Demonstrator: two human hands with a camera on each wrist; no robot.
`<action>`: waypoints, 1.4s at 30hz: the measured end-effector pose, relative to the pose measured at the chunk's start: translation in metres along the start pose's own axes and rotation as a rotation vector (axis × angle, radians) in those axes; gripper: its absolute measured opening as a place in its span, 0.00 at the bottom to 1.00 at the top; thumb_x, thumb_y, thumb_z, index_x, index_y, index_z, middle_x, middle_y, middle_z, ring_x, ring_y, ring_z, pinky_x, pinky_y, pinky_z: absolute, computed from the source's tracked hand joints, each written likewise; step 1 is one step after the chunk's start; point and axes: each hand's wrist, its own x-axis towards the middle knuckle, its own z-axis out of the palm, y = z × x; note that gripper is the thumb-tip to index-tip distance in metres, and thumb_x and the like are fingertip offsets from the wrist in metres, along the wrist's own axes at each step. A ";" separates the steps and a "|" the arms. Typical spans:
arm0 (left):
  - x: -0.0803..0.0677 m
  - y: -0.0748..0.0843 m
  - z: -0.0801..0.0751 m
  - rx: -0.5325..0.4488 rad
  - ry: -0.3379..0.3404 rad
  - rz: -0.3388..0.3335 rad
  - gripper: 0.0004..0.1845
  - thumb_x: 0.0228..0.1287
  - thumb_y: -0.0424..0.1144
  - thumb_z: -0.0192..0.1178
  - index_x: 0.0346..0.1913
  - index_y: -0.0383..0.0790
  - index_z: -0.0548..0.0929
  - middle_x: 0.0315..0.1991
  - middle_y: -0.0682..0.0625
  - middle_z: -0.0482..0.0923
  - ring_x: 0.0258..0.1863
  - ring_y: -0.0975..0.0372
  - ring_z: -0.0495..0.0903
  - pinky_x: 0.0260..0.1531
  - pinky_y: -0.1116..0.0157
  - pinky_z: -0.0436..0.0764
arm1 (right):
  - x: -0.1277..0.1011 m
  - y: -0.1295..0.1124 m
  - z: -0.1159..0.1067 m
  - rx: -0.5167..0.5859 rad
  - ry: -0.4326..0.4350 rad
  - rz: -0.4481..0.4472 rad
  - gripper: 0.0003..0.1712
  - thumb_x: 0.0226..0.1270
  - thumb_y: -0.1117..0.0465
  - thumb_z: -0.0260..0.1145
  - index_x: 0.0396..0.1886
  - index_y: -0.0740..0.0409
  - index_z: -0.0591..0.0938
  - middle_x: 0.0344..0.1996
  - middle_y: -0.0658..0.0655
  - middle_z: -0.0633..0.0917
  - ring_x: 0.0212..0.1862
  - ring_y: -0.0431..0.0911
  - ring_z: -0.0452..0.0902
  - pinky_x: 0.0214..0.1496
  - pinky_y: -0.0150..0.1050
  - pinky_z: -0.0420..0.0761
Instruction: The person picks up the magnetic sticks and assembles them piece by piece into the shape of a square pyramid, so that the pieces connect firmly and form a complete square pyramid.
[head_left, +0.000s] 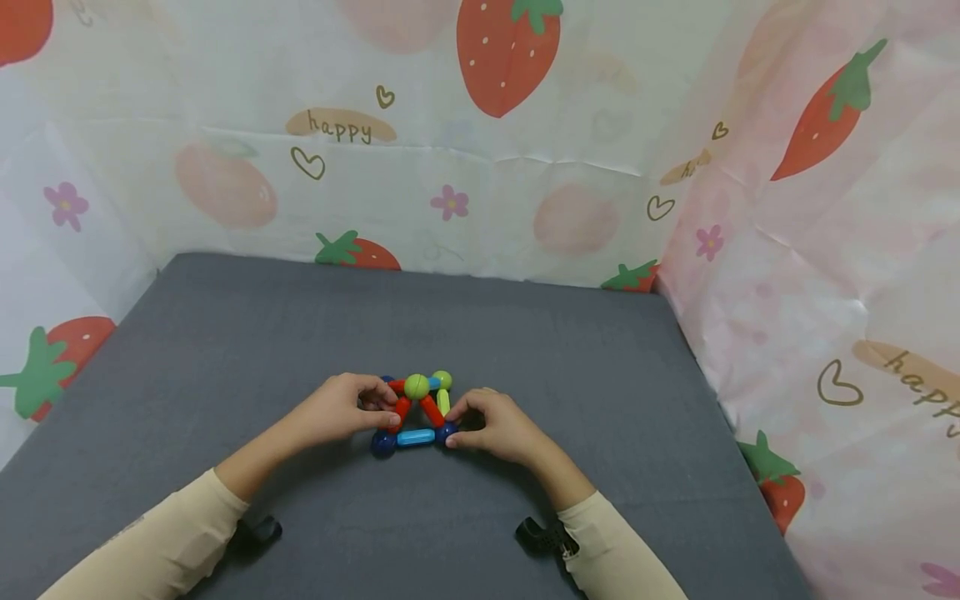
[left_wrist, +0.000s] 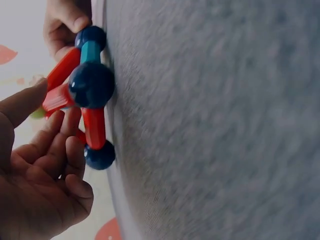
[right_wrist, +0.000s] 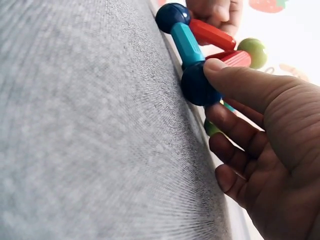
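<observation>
A small structure of magnetic rods and balls (head_left: 415,410) is seen in the lower middle of the head view, standing on the grey table (head_left: 300,333) between the two hands. The left hand (head_left: 341,408) is placed on its left side and the right hand (head_left: 495,425) on its right, both with curled fingers.

In the head view a triangle is shown: two red rods rising to a green ball (head_left: 416,386) at the top, a light blue rod (head_left: 416,437) along the bottom between two dark blue balls, and a second green ball behind. The grip of each hand is poorly shown there.

In the left wrist view, a red rod (left_wrist: 57,97) near a dark blue ball (left_wrist: 91,85) appears to be pinched between the left thumb and fingers, at the left of the frame; the contact is partly hidden, so this is not certain. A further red rod and dark blue ball, lying on the table towards the lower left, are shown only here.

In the right wrist view, the right thumb tip is seen pressed on a dark blue ball (right_wrist: 197,85) in the upper middle, with the fingers curled beneath it, so the ball is held in a narrow grip. The yellow-green piece under the fingers is mostly hidden.
</observation>
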 end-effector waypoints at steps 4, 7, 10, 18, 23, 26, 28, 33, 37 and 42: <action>0.002 0.001 0.005 0.002 -0.004 -0.016 0.16 0.62 0.49 0.74 0.46 0.43 0.87 0.38 0.56 0.85 0.39 0.62 0.81 0.43 0.61 0.82 | 0.000 0.000 -0.001 -0.009 0.005 0.000 0.14 0.59 0.51 0.80 0.44 0.41 0.87 0.42 0.38 0.84 0.48 0.39 0.75 0.54 0.39 0.76; 0.003 0.003 0.007 0.004 0.008 -0.016 0.13 0.63 0.46 0.74 0.44 0.43 0.87 0.36 0.55 0.84 0.37 0.62 0.81 0.42 0.61 0.81 | 0.001 0.000 -0.002 -0.018 0.005 0.000 0.14 0.60 0.51 0.80 0.44 0.41 0.87 0.42 0.39 0.84 0.48 0.39 0.75 0.54 0.39 0.76; 0.003 0.005 0.008 -0.004 0.015 -0.016 0.11 0.63 0.44 0.74 0.43 0.43 0.87 0.35 0.55 0.84 0.36 0.61 0.81 0.41 0.61 0.81 | 0.001 -0.002 -0.004 -0.029 0.001 -0.006 0.14 0.60 0.51 0.80 0.44 0.41 0.87 0.42 0.39 0.84 0.48 0.39 0.75 0.54 0.39 0.76; 0.002 0.007 0.009 -0.021 0.014 -0.033 0.09 0.63 0.43 0.73 0.42 0.43 0.87 0.34 0.55 0.84 0.36 0.61 0.81 0.38 0.62 0.81 | 0.007 -0.014 -0.014 -0.138 0.006 -0.057 0.14 0.63 0.47 0.77 0.45 0.44 0.88 0.42 0.39 0.85 0.47 0.40 0.76 0.52 0.39 0.76; 0.001 0.008 0.007 -0.018 0.020 -0.030 0.08 0.64 0.42 0.73 0.41 0.44 0.87 0.34 0.55 0.84 0.35 0.61 0.80 0.37 0.61 0.80 | 0.023 -0.036 -0.025 -0.114 0.108 -0.120 0.17 0.68 0.49 0.73 0.50 0.52 0.87 0.46 0.46 0.86 0.51 0.51 0.78 0.54 0.49 0.78; 0.001 0.008 0.007 -0.010 0.023 -0.027 0.08 0.64 0.42 0.73 0.41 0.44 0.87 0.33 0.55 0.84 0.34 0.61 0.80 0.36 0.61 0.80 | 0.034 -0.048 -0.027 -0.093 0.121 -0.156 0.17 0.69 0.50 0.72 0.53 0.51 0.87 0.50 0.48 0.86 0.53 0.54 0.77 0.57 0.55 0.78; 0.001 0.009 0.008 -0.009 0.024 -0.023 0.08 0.64 0.42 0.73 0.41 0.44 0.87 0.33 0.55 0.84 0.34 0.61 0.80 0.36 0.61 0.80 | 0.040 -0.052 -0.027 -0.086 0.101 -0.165 0.17 0.70 0.50 0.71 0.55 0.50 0.87 0.51 0.48 0.86 0.54 0.54 0.77 0.57 0.56 0.77; 0.001 0.008 0.010 -0.015 0.026 -0.009 0.07 0.65 0.42 0.72 0.42 0.45 0.87 0.33 0.55 0.84 0.34 0.61 0.81 0.36 0.61 0.81 | 0.047 -0.054 -0.023 -0.101 0.055 -0.130 0.15 0.71 0.49 0.70 0.54 0.45 0.88 0.47 0.44 0.85 0.53 0.52 0.77 0.51 0.45 0.78; 0.001 0.009 0.009 -0.018 0.022 -0.009 0.07 0.65 0.42 0.72 0.42 0.44 0.87 0.33 0.55 0.84 0.34 0.61 0.81 0.36 0.61 0.81 | 0.048 -0.053 -0.020 -0.098 0.052 -0.117 0.14 0.70 0.48 0.70 0.52 0.42 0.88 0.45 0.44 0.84 0.51 0.51 0.77 0.47 0.41 0.76; 0.000 0.008 0.009 -0.013 0.025 -0.013 0.08 0.64 0.42 0.72 0.42 0.44 0.88 0.33 0.55 0.84 0.34 0.61 0.81 0.36 0.61 0.81 | 0.049 -0.052 -0.017 -0.084 0.057 -0.119 0.14 0.70 0.48 0.70 0.52 0.42 0.88 0.46 0.43 0.84 0.52 0.52 0.77 0.47 0.41 0.76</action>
